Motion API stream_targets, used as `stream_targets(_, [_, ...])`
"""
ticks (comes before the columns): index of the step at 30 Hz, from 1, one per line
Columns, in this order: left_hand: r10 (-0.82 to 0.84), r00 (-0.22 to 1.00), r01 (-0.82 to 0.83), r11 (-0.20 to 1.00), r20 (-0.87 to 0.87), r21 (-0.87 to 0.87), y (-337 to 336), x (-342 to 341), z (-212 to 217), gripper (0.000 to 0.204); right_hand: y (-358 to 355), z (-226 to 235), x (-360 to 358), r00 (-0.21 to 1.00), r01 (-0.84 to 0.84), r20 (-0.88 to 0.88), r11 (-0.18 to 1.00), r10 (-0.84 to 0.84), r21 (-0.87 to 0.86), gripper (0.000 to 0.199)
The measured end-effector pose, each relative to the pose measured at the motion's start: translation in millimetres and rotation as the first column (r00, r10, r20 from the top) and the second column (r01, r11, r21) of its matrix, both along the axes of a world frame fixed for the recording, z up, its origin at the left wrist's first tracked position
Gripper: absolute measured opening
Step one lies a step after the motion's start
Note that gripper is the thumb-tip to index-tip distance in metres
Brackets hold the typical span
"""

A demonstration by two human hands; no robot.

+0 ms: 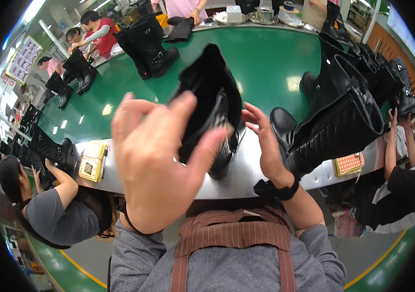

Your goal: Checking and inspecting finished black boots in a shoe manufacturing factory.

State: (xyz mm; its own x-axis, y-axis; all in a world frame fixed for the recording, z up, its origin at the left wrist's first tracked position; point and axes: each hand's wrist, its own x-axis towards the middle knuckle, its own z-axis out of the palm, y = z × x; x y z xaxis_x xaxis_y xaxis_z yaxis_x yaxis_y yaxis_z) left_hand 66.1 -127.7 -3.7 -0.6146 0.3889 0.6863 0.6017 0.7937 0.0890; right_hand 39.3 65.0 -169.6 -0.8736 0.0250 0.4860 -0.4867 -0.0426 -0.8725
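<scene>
A tall black boot (212, 65) stands in front of me at the metal edge of the bench, its shaft gaping so that the dark inside shows. My left hand (156, 160) is raised close above its left side, thumb and fingers apart, slightly blurred, with nothing visible in it. The fingers hide part of the shaft. On the boot's right side, my right hand (268, 146) has its fingers loosely stretched; whether the fingertips touch the leather I cannot tell. A black quilted boot (331, 129) with a zip leans just right of that hand.
The green bench top (270, 58) carries more black boots (149, 48) at the back and along the right. A yellow booklet (92, 160) lies left, an orange-patterned pad (348, 163) right. Co-workers sit close on both sides, one in a grey shirt (66, 214); others work across the bench.
</scene>
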Motion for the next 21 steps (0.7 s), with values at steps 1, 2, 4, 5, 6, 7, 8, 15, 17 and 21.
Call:
stream_targets(1, [-0.054,0.998,0.052,0.997,-0.025,-0.058,0.8,0.3,-0.9,0.042,-11.4,0.9,-7.7,0.999,-0.028,0.027,1.000,0.028,-0.012,0.059])
stream_targets(2, [-0.067,0.997,0.069,0.992,0.027,-0.107,1.5,7.3,3.9,0.041,-18.4,-2.7,-15.6,0.997,-0.054,0.057,0.998,0.055,-0.025,0.062])
stream_targets(4, [-0.130,0.989,0.139,0.976,0.063,-0.168,-7.5,11.8,1.6,0.034,-22.0,-11.8,-24.9,0.999,-0.041,0.025,0.997,0.039,0.066,0.067])
stream_targets(5, [-0.130,0.990,0.139,0.976,0.064,-0.168,-14.0,12.6,1.5,0.034,-22.3,-13.4,-28.7,0.997,-0.023,0.076,0.997,0.017,0.077,0.059])
stream_targets(6, [-0.262,0.958,0.281,0.939,0.120,-0.199,-22.5,11.2,-0.7,0.033,-21.9,-17.4,-32.2,0.991,0.001,0.134,0.996,-0.013,0.086,0.053])
stream_targets(7, [-0.373,0.910,0.407,0.886,0.182,-0.222,-32.6,15.0,-0.9,0.034,-23.5,-15.8,-31.1,0.990,-0.007,0.144,0.997,-0.005,0.080,0.053])
stream_targets(8, [-0.449,0.852,0.503,0.844,0.270,-0.186,-41.5,17.8,-2.1,0.037,-23.8,-11.6,-29.3,0.983,0.008,0.180,0.991,-0.032,0.132,0.042])
stream_targets(15, [-0.658,0.667,0.738,0.647,0.348,-0.192,-94.8,26.6,-17.3,0.031,-11.5,-8.8,-37.2,0.964,0.009,0.264,0.984,0.038,-0.176,0.038])
stream_targets(17, [-0.632,0.678,0.716,0.684,0.375,-0.139,-98.4,21.7,-14.4,0.032,-9.9,-2.2,-35.7,0.967,0.053,0.254,0.983,-0.007,-0.175,0.038])
stream_targets(21, [-0.590,0.734,0.598,0.796,0.337,0.090,-86.4,15.7,-10.8,0.041,-4.8,-13.7,-38.0,0.953,0.054,0.303,0.991,-0.014,-0.123,0.037])
